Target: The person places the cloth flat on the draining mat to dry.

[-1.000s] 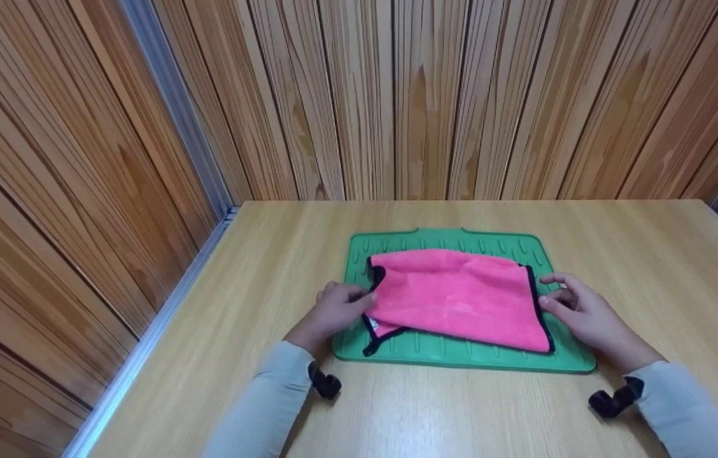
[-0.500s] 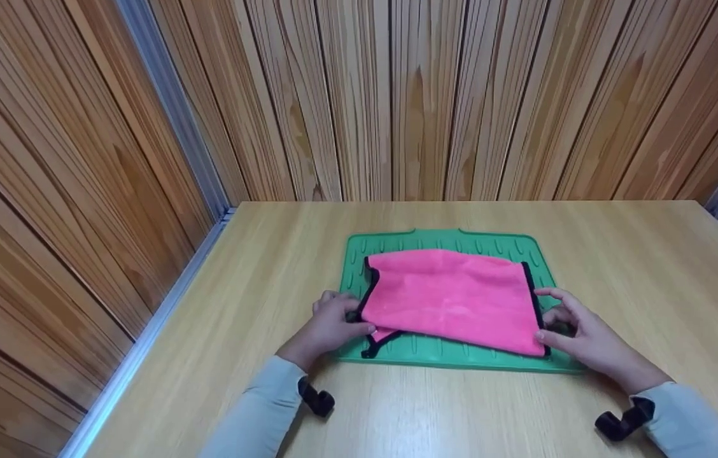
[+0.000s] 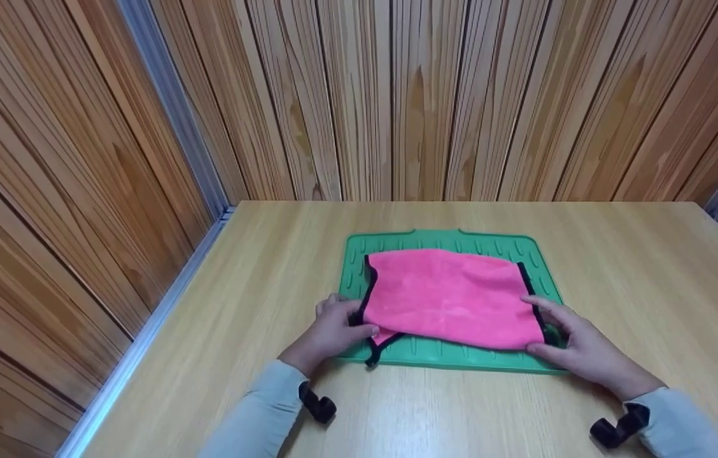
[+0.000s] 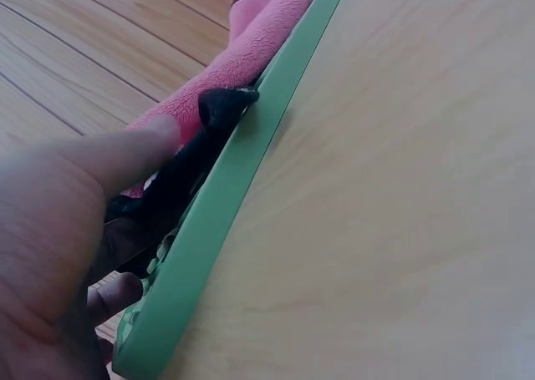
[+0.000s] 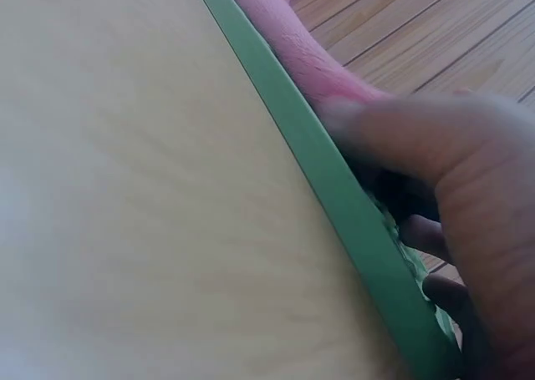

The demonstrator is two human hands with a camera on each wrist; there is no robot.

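A pink towel (image 3: 448, 299) with black edging lies folded on a green ribbed mat (image 3: 442, 239). Its lower layer pokes out at the front left, ending in a small black tab (image 3: 372, 362). My left hand (image 3: 328, 327) pinches the left edge near the front corner. In the left wrist view the thumb lies on the pink fabric, with fingers below the black edging. At the opposite edge my right hand (image 3: 578, 340) grips the towel, thumb at the front corner and index finger on top. The right wrist view shows its other fingers (image 5: 426, 234) curled behind the edge, partly hidden.
The mat rests on a light wooden table (image 3: 270, 254). Wood-plank walls (image 3: 435, 102) stand behind and at the left, with a metal strip (image 3: 174, 108) in the corner. Each wrist carries a black mount (image 3: 317, 404).
My right hand has come in from beside the towel to take its right edge, which has shifted slightly left. My left hand has slid down the left edge toward the front corner.
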